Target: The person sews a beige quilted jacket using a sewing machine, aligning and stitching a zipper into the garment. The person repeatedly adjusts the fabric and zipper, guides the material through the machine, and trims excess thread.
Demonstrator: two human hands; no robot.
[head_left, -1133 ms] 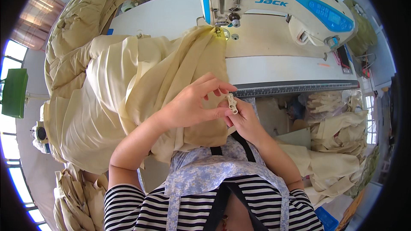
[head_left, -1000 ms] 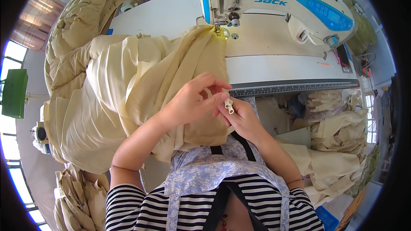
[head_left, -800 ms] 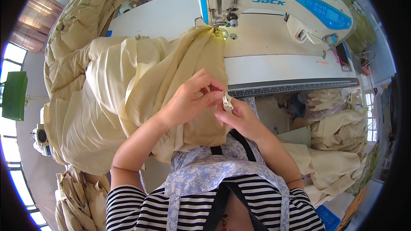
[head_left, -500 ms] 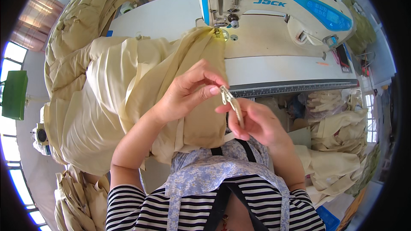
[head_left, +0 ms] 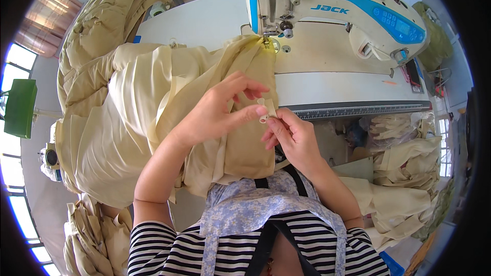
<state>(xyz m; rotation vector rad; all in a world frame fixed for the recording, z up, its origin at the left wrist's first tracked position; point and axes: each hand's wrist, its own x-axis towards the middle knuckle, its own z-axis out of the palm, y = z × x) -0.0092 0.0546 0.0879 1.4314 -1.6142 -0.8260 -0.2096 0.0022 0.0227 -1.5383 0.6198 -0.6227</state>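
Note:
A cream zipper (head_left: 268, 108) shows as a short, curled piece of tape at the fingertips of my right hand (head_left: 294, 135), which pinches it between thumb and fingers. My left hand (head_left: 217, 110) is open beside it, thumb stretched to the zipper's edge and the other fingers lifted apart above. Whether the thumb touches the tape I cannot tell. Beneath the left forearm spreads a large beige garment (head_left: 138, 107) with long folds. Its far corner lies under the needle area of a white and blue sewing machine (head_left: 307, 10).
A ruler strip (head_left: 358, 108) runs along the front edge of the white sewing table (head_left: 327, 86). A puffy beige bundle (head_left: 102, 25) hangs at the left. More beige fabric pieces (head_left: 404, 168) lie at the right, below table height. A green box-like object (head_left: 20, 108) stands far left.
My left fingers have opened from their pinch on the zipper. The right hand has moved up and closed on it. The zipper's teeth and pull, visible before, are now hidden.

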